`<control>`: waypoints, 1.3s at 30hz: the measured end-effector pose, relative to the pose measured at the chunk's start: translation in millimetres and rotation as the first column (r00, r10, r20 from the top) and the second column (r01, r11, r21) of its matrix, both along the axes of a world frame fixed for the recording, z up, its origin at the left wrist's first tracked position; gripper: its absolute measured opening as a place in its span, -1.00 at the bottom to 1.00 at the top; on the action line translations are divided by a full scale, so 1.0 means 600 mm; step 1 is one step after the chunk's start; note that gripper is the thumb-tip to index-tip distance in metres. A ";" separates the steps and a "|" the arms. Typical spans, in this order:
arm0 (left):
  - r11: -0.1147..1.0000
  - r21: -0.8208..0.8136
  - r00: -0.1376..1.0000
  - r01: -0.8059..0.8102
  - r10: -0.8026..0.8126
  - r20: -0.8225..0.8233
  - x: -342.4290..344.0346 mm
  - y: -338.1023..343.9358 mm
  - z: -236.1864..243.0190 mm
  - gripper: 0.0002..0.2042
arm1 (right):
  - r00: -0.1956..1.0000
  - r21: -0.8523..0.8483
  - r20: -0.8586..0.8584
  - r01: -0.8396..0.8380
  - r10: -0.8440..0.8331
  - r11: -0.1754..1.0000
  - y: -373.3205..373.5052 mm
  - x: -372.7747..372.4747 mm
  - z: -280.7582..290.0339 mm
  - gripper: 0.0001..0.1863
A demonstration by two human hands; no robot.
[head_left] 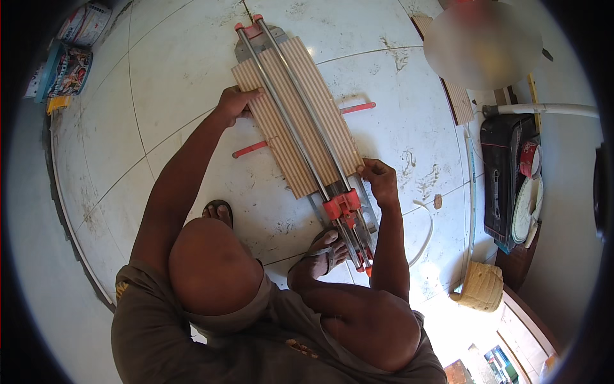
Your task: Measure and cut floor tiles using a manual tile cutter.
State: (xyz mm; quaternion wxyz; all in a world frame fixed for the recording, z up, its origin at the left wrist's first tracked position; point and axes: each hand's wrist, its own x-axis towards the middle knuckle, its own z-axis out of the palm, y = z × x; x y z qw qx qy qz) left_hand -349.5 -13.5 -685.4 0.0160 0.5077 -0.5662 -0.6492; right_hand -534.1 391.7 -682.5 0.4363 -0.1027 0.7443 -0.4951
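Observation:
A manual tile cutter (275, 96) with two long metal rails lies slanted on the floor in front of me. Under the rails sits a beige tile (325, 115), its ribbed face up. My left hand (236, 104) is closed on the tile's left edge, thumb on top and fingers partly hidden underneath. At the tile's near right corner my right hand (382, 181) pinches the edge. The red carriage (341, 203) of the cutter stands at the near end, just past the tile, its handle close to my right forearm. Red support arms (358, 108) stick out on both sides.
My sandalled feet flank the cutter's near end. Along the right wall are a black case (502, 173), a white pipe (543, 110) and a sponge-like yellowish block (481, 286). Buckets (69, 69) stand far left. A blurred patch covers the far right, beside more tiles (457, 102).

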 end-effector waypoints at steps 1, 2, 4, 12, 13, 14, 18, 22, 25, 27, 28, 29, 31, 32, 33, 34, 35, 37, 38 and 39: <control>1.000 -0.011 1.000 -0.003 0.003 0.000 0.002 -0.004 0.000 -0.44 | 1.000 -0.011 0.000 -0.003 0.003 1.000 -0.004 0.001 0.002 -0.67; 1.000 -0.027 1.000 -0.008 0.008 0.010 0.003 -0.005 0.001 -0.45 | 1.000 -0.023 -0.010 -0.012 0.012 1.000 -0.006 0.000 0.007 -0.67; 1.000 -0.009 0.998 -0.013 0.012 -0.059 0.012 -0.004 -0.004 -0.47 | 0.999 -0.013 -0.029 -0.022 0.022 1.000 -0.007 0.004 0.015 -0.67; 0.999 -0.003 0.999 -0.048 0.048 -0.020 0.007 0.008 -0.005 -0.48 | 1.000 -0.041 0.010 -0.013 0.013 0.999 0.008 0.003 -0.002 -0.69; 0.998 0.003 0.998 -0.062 0.062 -0.030 0.005 0.010 -0.002 -0.49 | 1.000 -0.029 0.008 -0.007 0.007 1.000 0.007 0.004 0.004 -0.69; 0.998 0.003 0.997 -0.065 0.065 -0.027 0.003 0.011 0.001 -0.49 | 1.000 -0.030 0.011 -0.010 0.011 1.000 0.004 0.004 0.006 -0.69; 0.999 -0.011 0.999 -0.030 0.030 -0.013 0.007 0.003 0.002 -0.49 | 0.999 -0.023 0.047 0.013 -0.012 1.000 -0.001 0.001 0.008 -0.68; 1.000 -0.008 1.000 -0.015 0.015 -0.005 0.000 0.006 0.004 -0.48 | 0.999 -0.022 0.046 0.000 0.001 1.000 0.004 -0.006 0.002 -0.66; 1.000 -0.020 1.000 -0.012 0.012 0.012 0.001 0.007 0.004 -0.47 | 0.999 -0.015 0.041 -0.003 0.004 1.000 0.004 -0.005 0.003 -0.67; 1.000 -0.021 1.000 -0.014 0.014 0.007 0.005 0.007 0.003 -0.47 | 0.999 -0.018 0.044 -0.007 0.008 1.000 0.002 -0.003 0.006 -0.67; 1.000 -0.022 1.000 -0.015 0.015 -0.002 0.005 0.007 0.004 -0.47 | 0.999 -0.020 0.044 -0.010 0.011 1.000 0.001 -0.003 0.006 -0.66; 1.000 -0.020 1.000 -0.014 0.014 -0.001 0.006 0.007 0.005 -0.47 | 0.999 -0.018 0.045 -0.009 0.010 1.000 0.001 -0.001 0.006 -0.66; 1.000 -0.008 1.000 -0.014 0.014 0.006 0.007 0.007 0.006 -0.46 | 0.999 -0.005 0.032 -0.010 0.010 1.000 0.001 0.001 0.005 -0.66; 1.000 -0.003 1.000 -0.011 0.011 0.007 0.007 0.007 0.006 -0.46 | 0.999 -0.001 0.033 -0.007 0.007 1.000 0.001 0.002 0.004 -0.66; 1.000 -0.001 1.000 -0.027 0.027 -0.003 0.006 0.007 0.006 -0.46 | 0.999 -0.002 0.030 -0.010 0.010 1.000 0.001 0.004 0.002 -0.68; 0.999 0.003 0.999 -0.041 0.041 -0.011 0.006 0.009 0.006 -0.46 | 1.000 0.000 0.029 -0.011 0.011 1.000 0.003 0.005 0.004 -0.69; 0.999 0.012 0.999 -0.032 0.032 -0.006 0.004 0.009 0.005 -0.46 | 0.999 0.009 0.033 -0.002 0.002 1.000 0.003 0.005 0.004 -0.69; 0.999 -0.013 0.999 -0.038 0.038 0.012 -0.002 0.007 0.003 -0.46 | 1.000 -0.002 0.014 -0.009 0.009 1.000 0.003 0.002 0.002 -0.70; 1.000 0.007 1.000 -0.013 0.013 0.019 -0.005 0.008 -0.002 -0.46 | 1.000 0.019 0.020 0.016 -0.016 1.000 0.007 -0.001 0.002 -0.70; 1.000 0.002 1.000 -0.012 0.012 0.001 -0.006 0.004 -0.004 -0.45 | 1.000 -0.002 0.003 -0.012 0.012 1.000 0.008 -0.007 -0.002 -0.70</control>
